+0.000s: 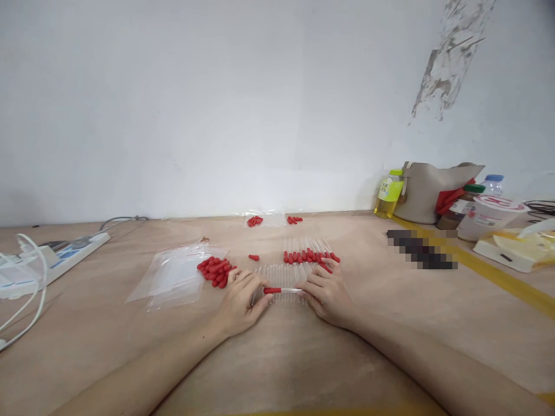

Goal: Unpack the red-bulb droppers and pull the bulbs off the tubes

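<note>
Between my two hands lies a glass dropper tube (289,290) with a red rubber bulb (273,290) on its left end. The fingers of my left hand (246,299) pinch the bulb, while my right hand (326,293) is closed on the tube's other end. Under and behind them is a row of bare glass tubes (274,271), partly covered by my hands. Beyond that, several droppers with red bulbs (303,256) lie side by side, close to my right fingers. A pile of loose red bulbs (215,270) is beside my left hand, and a single bulb (254,257) lies farther back.
Clear plastic bags (173,277) lie at left, near a white power strip (82,251) with cables. More red bulbs (255,221) rest on plastic by the wall. At right stand a yellow bottle (389,195), a grey bag (420,190) and a white tub (489,218).
</note>
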`<action>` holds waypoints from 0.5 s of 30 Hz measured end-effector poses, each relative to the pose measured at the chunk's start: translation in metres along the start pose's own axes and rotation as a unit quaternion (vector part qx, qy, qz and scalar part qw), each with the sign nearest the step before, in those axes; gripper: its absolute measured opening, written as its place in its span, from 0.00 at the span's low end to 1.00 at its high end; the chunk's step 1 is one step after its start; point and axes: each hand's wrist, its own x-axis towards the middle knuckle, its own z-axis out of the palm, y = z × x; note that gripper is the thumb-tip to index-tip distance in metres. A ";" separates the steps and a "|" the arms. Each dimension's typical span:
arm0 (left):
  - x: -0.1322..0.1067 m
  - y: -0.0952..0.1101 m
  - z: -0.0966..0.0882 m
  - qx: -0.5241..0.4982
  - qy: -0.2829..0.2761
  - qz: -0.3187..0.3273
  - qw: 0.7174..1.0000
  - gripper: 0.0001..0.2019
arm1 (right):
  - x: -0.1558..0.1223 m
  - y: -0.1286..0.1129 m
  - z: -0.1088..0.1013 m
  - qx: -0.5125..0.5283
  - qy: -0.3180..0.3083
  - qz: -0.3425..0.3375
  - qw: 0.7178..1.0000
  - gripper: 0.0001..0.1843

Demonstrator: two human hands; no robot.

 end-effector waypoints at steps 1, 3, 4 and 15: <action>0.002 0.001 0.000 0.002 -0.009 0.000 1.000 0.07 | 0.000 0.000 0.001 0.002 -0.001 0.002 1.000 0.10; 0.004 0.002 0.001 0.009 -0.027 0.008 1.000 0.08 | 0.001 -0.002 0.002 0.009 -0.001 0.002 1.000 0.10; 0.005 0.002 0.002 0.015 -0.033 0.012 0.999 0.08 | 0.001 -0.002 0.002 0.013 0.001 0.001 1.000 0.10; -0.006 -0.011 -0.007 0.070 -0.018 0.052 0.996 0.13 | -0.007 0.007 -0.010 0.054 0.001 0.018 0.998 0.13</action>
